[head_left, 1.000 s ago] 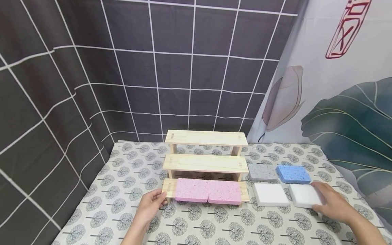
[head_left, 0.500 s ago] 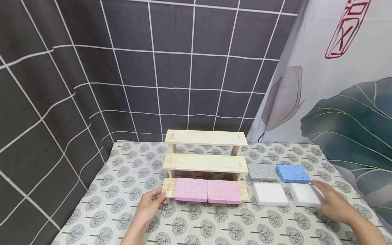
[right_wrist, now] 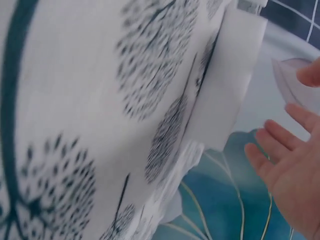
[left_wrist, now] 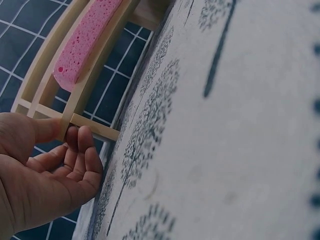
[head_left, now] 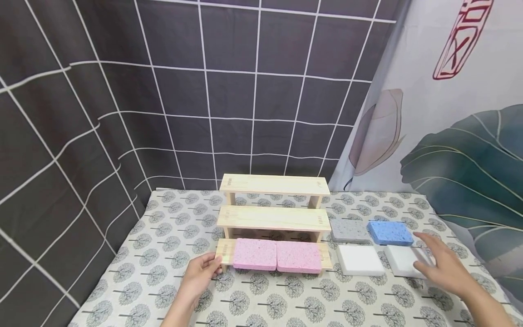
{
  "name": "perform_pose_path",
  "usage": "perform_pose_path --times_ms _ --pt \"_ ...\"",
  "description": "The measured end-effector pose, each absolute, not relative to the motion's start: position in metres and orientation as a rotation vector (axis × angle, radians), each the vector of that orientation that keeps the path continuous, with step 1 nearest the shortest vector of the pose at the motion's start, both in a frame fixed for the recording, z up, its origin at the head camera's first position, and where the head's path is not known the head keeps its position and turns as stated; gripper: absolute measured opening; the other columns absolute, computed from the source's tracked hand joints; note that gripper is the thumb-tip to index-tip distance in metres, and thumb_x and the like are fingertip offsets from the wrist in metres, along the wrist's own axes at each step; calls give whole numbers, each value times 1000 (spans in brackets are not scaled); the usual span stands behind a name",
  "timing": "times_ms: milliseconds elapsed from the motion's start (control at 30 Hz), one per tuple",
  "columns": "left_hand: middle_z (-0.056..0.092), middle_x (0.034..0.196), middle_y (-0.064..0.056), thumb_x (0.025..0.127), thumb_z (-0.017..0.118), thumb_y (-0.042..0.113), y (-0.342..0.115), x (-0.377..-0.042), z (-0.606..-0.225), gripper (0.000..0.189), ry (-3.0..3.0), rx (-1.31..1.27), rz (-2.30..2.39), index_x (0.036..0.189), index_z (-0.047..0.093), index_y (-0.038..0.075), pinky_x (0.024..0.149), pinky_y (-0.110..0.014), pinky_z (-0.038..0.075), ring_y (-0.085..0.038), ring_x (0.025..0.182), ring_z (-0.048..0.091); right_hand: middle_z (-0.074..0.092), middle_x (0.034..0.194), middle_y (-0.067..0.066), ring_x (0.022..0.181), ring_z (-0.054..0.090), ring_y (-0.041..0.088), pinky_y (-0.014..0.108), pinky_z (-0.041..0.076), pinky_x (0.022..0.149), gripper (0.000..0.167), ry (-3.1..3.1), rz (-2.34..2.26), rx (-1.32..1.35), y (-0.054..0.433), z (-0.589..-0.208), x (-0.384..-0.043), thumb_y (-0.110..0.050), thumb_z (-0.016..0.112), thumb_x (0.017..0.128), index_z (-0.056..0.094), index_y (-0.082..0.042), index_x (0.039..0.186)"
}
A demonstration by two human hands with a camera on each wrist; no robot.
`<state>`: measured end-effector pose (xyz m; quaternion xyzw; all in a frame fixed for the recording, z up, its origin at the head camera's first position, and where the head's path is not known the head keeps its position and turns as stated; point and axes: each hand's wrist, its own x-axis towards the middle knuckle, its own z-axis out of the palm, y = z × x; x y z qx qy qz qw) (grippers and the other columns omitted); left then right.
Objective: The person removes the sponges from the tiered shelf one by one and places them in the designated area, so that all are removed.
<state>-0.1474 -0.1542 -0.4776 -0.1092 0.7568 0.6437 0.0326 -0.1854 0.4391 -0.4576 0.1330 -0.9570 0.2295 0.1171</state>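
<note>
Rightmost white sponge (head_left: 398, 261) lies on the printed cloth (head_left: 388, 290), long side seemingly left-to-right, just below and left of the nearer right hand (head_left: 444, 269), fingers spread; the left hand (head_left: 199, 272) pinches the wooden riser's bottom step (head_left: 226, 249).

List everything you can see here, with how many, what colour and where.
Stand: one, pale wood, three tiers, mid-table
Pink sponges: two, pink, side by side on the lowest tier
Grey sponge: one, grey, right of the stand
Blue sponge: one, blue, right of the grey one
White blocks: two, white, in front of those two sponges
Tablecloth: one, off-white with dark trees, under everything
Grid backdrop: dark with white lines, back and left
Floral backdrop: one, pale with plant print, right
Left hand: one, gripping the lowest tier's left end
Right hand: one, fingers spread by the right white block
</note>
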Motion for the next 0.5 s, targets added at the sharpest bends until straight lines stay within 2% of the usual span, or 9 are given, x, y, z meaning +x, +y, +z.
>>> perform_pose_path --times_ms 67,133,167,233,300,367,400,500 --pt "67 98 -13 102 58 11 -154 -147 -478 41 2329 -336 1975 129 53 -19 73 -25 57 -19 86 64 41 135 42 115 40 65 81 31 85 76 -2759 650 374 433 -454 -185 -6 72 83 35 9 147" --pt "67 98 -13 102 58 12 -154 -147 -479 41 2325 -341 1972 129 53 -19 73 -25 57 -19 86 64 46 133 38 112 46 58 64 43 88 75 -2722 633 365 427 -449 -185 -9 74 84 37 9 147" --pt "67 98 -13 102 58 12 -154 -147 -479 41 2325 -342 1971 129 53 -19 73 -25 57 -19 85 64 48 131 36 110 48 53 51 46 91 74 -2706 626 357 423 -447 -185 -10 75 84 39 9 146" --pt "67 98 -13 102 58 12 -154 -147 -479 41 2324 -344 1970 129 53 -19 73 -25 57 -18 85 64 52 130 32 116 54 27 23 44 89 72 -2670 634 348 416 -441 -185 -12 77 84 42 7 145" --pt "67 98 -13 102 58 12 -154 -147 -479 41 2324 -344 1972 129 53 -19 73 -25 57 -18 85 64 55 128 29 112 49 1 5 34 79 69 -2630 655 353 409 -437 -186 -11 79 82 47 6 142" --pt "67 98 -13 102 58 11 -154 -148 -479 41 2326 -343 1974 129 53 -19 73 -25 57 -18 85 64 58 125 28 106 40 -14 -2 30 81 66 -2600 673 367 402 -435 -187 -10 80 80 51 6 137" --pt "67 98 -13 102 58 11 -154 -148 -479 41 2326 -345 1973 129 53 -19 73 -25 57 -18 85 64 59 123 28 104 35 -19 -2 31 81 64 -2589 680 377 398 -434 -188 -9 81 80 53 6 136" --pt "67 97 -13 102 58 10 -154 -148 -479 40 2325 -349 1980 128 54 -19 73 -24 57 -18 85 64 62 118 28 102 39 -15 1 36 79 61 -2577 688 395 386 -433 -190 -9 82 77 57 5 131"
